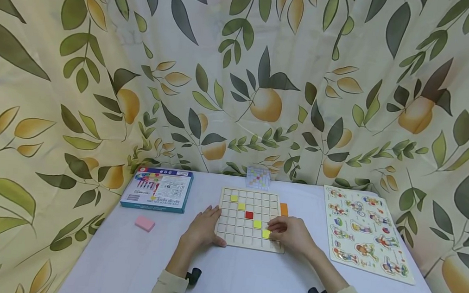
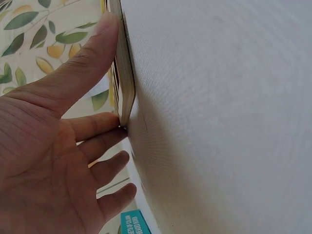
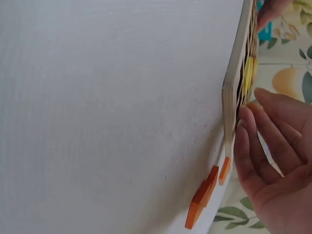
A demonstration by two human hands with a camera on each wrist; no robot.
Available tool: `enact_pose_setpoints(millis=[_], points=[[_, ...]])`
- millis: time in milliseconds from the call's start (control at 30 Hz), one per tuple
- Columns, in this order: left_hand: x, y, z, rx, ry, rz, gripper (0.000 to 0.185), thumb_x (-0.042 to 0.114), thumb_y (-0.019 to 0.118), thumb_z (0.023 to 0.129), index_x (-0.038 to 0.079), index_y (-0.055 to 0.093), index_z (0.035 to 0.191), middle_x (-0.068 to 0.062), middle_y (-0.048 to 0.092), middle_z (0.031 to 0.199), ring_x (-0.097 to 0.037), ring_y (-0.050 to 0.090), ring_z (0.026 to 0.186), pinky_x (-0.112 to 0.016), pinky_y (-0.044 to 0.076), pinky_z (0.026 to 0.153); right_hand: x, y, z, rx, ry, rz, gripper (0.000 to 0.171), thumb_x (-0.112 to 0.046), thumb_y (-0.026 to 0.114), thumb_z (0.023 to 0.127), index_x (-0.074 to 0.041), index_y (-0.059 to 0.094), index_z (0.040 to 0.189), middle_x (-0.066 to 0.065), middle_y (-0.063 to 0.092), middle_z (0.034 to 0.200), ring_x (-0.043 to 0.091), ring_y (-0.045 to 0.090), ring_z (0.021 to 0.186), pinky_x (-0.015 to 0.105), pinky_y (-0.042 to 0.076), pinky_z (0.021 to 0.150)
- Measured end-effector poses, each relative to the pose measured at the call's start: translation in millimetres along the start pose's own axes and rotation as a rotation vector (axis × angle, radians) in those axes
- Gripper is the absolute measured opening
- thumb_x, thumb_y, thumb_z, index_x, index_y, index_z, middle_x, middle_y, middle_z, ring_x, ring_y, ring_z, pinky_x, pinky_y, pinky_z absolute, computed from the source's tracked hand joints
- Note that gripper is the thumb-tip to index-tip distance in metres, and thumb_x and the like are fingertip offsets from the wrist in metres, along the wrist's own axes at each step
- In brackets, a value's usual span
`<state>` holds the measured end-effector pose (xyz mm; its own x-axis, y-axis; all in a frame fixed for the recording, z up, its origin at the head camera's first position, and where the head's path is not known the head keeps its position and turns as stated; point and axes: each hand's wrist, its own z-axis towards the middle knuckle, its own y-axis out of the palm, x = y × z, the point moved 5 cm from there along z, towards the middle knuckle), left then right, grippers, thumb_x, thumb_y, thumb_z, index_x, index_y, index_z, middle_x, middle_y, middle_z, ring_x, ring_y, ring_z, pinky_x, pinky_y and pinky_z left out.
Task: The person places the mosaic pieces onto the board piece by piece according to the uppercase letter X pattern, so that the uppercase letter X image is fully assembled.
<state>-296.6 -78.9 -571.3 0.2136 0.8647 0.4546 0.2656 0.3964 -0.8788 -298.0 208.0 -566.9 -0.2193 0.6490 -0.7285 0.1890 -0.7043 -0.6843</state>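
Note:
In the head view a cream grid board (image 1: pixel 235 232) lies on the table. Yellow square tiles (image 1: pixel 257 224) and one red tile (image 1: pixel 249 215) run diagonally across its cells. My left hand (image 1: pixel 202 225) rests along the board's left side, thumb at the near left corner and fingers extended along the edge; the left wrist view has the thumb (image 2: pixel 90 56) against the board's edge. Over the lower right cells, my right hand (image 1: pixel 293 235) pinches a yellow tile (image 1: pixel 266 234) with thumb and bent fingers. In the right wrist view those fingers (image 3: pixel 248 119) partly hide the board's corner.
Orange pieces (image 1: pixel 284 209) lie just right of the board. A small pattern card (image 1: pixel 258 178) stands behind it. At left are a blue-edged box (image 1: pixel 155 188) and a pink block (image 1: pixel 145 223); at right lies a picture puzzle board (image 1: pixel 369 233). A leaf-print curtain (image 1: pixel 241 72) hangs behind.

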Motion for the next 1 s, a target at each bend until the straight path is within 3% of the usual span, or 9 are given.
enact_pose_setpoints(millis=[233, 367, 767, 1000], points=[[1.0, 0.2, -0.3, 0.0, -0.001, 0.007, 0.113, 0.041, 0.098, 0.068, 0.003, 0.042, 0.158, -0.014, 0.036, 0.167, -0.034, 0.025, 0.158, -0.054, 0.024, 0.127, 7.8, -22.7, -5.8, 0.124, 0.032, -0.029, 0.026, -0.003, 0.082, 0.086, -0.006, 0.077, 0.111, 0.001, 0.077, 0.098, 0.013, 0.072, 0.086, 0.029, 0.061, 0.077], [1.6, -0.1, -0.5, -0.002, 0.005, 0.013, 0.113, 0.04, 0.098, 0.068, 0.002, 0.042, 0.158, -0.015, 0.036, 0.167, -0.035, 0.025, 0.157, -0.055, 0.025, 0.127, 15.1, -34.5, -10.7, 0.154, 0.06, -0.066, 0.026, -0.005, 0.081, 0.087, -0.006, 0.076, 0.113, 0.003, 0.077, 0.101, 0.017, 0.072, 0.09, 0.033, 0.061, 0.078], [2.4, -1.9, -2.1, -0.002, 0.007, 0.006, 0.113, 0.04, 0.098, 0.068, 0.001, 0.042, 0.158, -0.015, 0.036, 0.167, -0.035, 0.025, 0.157, -0.056, 0.025, 0.127, 35.4, -52.6, -36.3, 0.059, 0.232, -0.204, 0.04, -0.012, 0.087, 0.074, -0.006, 0.075, 0.112, 0.001, 0.071, 0.095, 0.018, 0.063, 0.086, 0.034, 0.053, 0.074], [2.7, -2.0, -1.8, -0.007, -0.003, -0.004, 0.111, 0.039, 0.098, 0.069, 0.002, 0.042, 0.158, -0.014, 0.036, 0.167, -0.035, 0.025, 0.158, -0.055, 0.024, 0.127, 39.1, -55.9, -46.1, 0.018, 0.303, -0.218, 0.05, -0.013, 0.09, 0.075, -0.005, 0.072, 0.12, 0.003, 0.065, 0.09, 0.02, 0.058, 0.079, 0.034, 0.048, 0.067]])
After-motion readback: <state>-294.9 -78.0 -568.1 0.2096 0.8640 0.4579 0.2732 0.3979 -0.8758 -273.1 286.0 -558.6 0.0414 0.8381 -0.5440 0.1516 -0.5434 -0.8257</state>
